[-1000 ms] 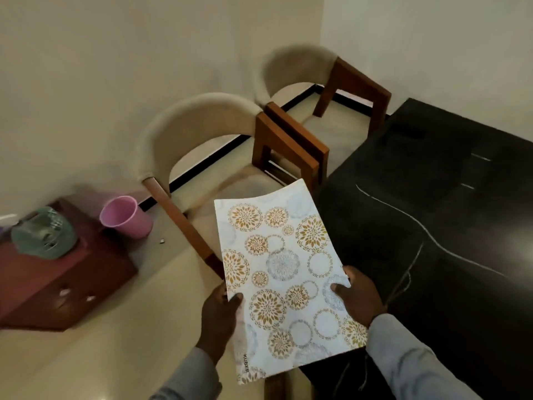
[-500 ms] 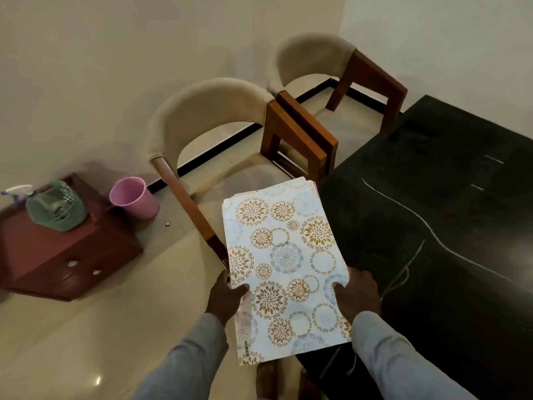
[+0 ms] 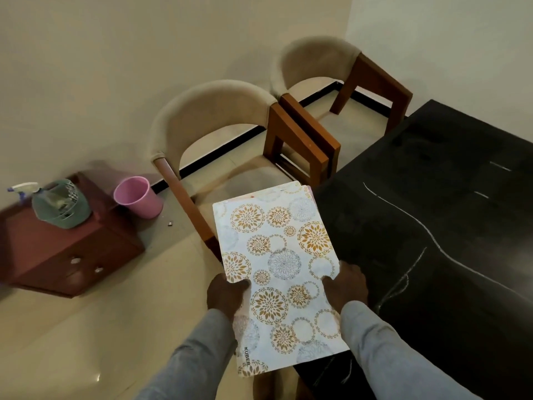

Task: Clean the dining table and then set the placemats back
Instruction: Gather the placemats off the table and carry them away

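Note:
I hold a stack of white placemats printed with gold and grey flower circles, edges of lower mats showing at the far end. My left hand grips the stack's left edge and my right hand grips its right edge. The stack hangs over the left edge of the black dining table, its far end above the seat of the nearer chair. The tabletop is dark with thin white veins.
A second beige chair stands further back against the table. On the left, a low red-brown cabinet carries a green basket and a spray bottle. A pink bucket sits on the floor beside it.
The view has shifted so chairs and cabinet appear lower and to the right. The placemats have flattened out and moved slightly left over the chair seat; both hands keep their grip.

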